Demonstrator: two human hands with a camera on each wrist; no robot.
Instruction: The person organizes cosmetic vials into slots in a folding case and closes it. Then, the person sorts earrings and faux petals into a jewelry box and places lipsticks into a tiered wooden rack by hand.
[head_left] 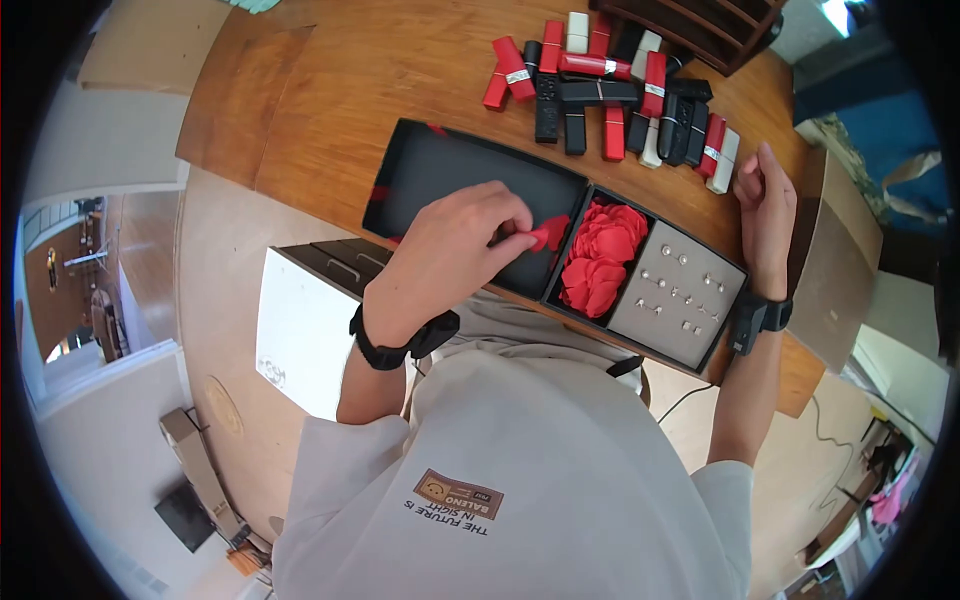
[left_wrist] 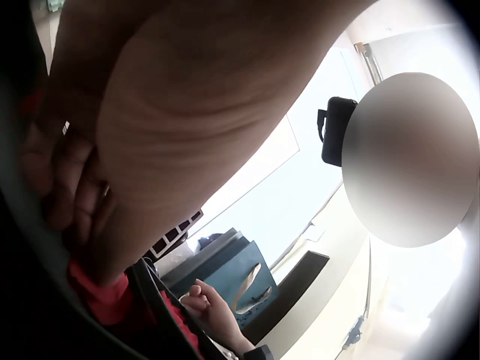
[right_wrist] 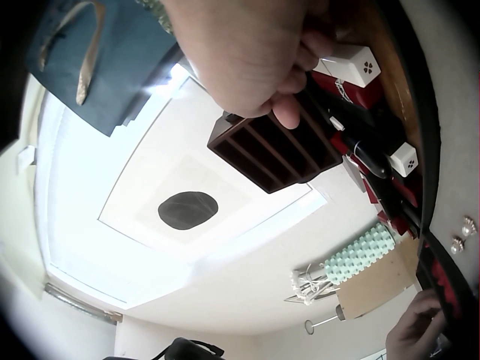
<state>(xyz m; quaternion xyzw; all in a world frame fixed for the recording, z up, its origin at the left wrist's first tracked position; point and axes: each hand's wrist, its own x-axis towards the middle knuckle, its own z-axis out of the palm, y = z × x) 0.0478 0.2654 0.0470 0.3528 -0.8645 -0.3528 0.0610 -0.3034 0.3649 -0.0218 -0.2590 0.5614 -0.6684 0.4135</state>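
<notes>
A black gift box lies spread open on the table, with its lid (head_left: 470,170) on the left. My left hand (head_left: 450,250) is over the lid, thumb and curled fingers pinching a red petal-like piece (head_left: 541,238) near the lid's right side. The same red (left_wrist: 105,292) shows by the thumb in the left wrist view. Right of the lid, one compartment holds red artificial petals (head_left: 600,260). Beside them, a grey pad (head_left: 655,310) carries several pairs of small stud earrings (head_left: 683,293). My right hand (head_left: 765,195) holds nothing, fingers loosely bent, beside the box's right end.
Several red, black and white lipstick-like tubes (head_left: 600,93) lie piled beyond the box. A dark wooden compartment rack (head_left: 700,30) stands behind them. At the right are a cardboard box (head_left: 840,250) and a blue bag (head_left: 870,120). A white cabinet (head_left: 300,330) stands below the table's left side.
</notes>
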